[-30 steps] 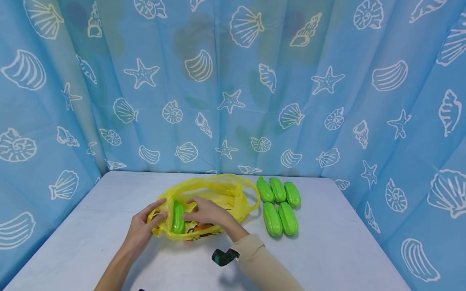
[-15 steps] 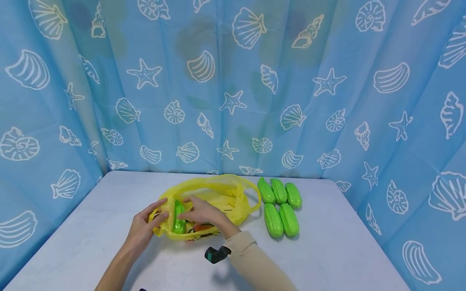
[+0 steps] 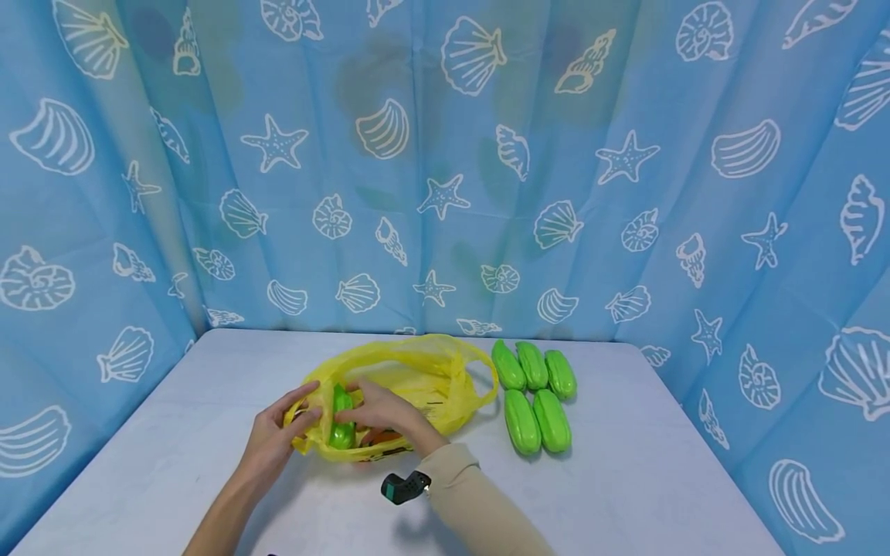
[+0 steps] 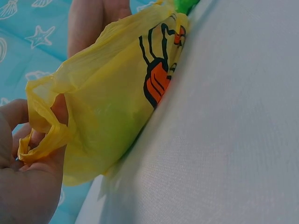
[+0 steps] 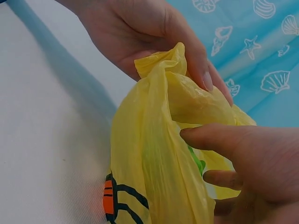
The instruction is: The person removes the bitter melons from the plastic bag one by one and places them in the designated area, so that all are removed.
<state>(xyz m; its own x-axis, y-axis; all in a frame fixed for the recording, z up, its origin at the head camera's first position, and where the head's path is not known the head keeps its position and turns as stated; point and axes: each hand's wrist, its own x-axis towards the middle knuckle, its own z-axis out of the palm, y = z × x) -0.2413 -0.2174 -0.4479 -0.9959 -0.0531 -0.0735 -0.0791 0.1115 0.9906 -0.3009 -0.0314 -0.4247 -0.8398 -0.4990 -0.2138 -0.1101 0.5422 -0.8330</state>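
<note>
A yellow plastic bag (image 3: 459, 390) lies on the table with its mouth spread open. My left hand (image 3: 274, 428) grips the bag's left edge; in the left wrist view a crumpled handle loop (image 4: 51, 133) runs between its thumb and fingers. Inside the left end sits a glossy green ribbed vegetable, cucumber-like (image 3: 342, 436). My right hand (image 3: 382, 409) reaches into the mouth, thumb overlapping the vegetable and fingers extended at its far end. From the right wrist, my right hand (image 5: 261, 168) appears with spread fingers near a bit of green; the bag's wall hides the rest.
Several matching green ribbed vegetables (image 3: 523, 421) lie in two rows on the white table (image 3: 626, 463), right of the bag. Its right handle loop (image 3: 487, 378) nearly reaches them. A blue shell-patterned curtain (image 3: 431, 232) stands behind the table and along both sides.
My right hand has shifted slightly left, onto the green vegetable in the bag, which now shows less above the bag's rim. My left hand keeps its grip on the bag's edge.
</note>
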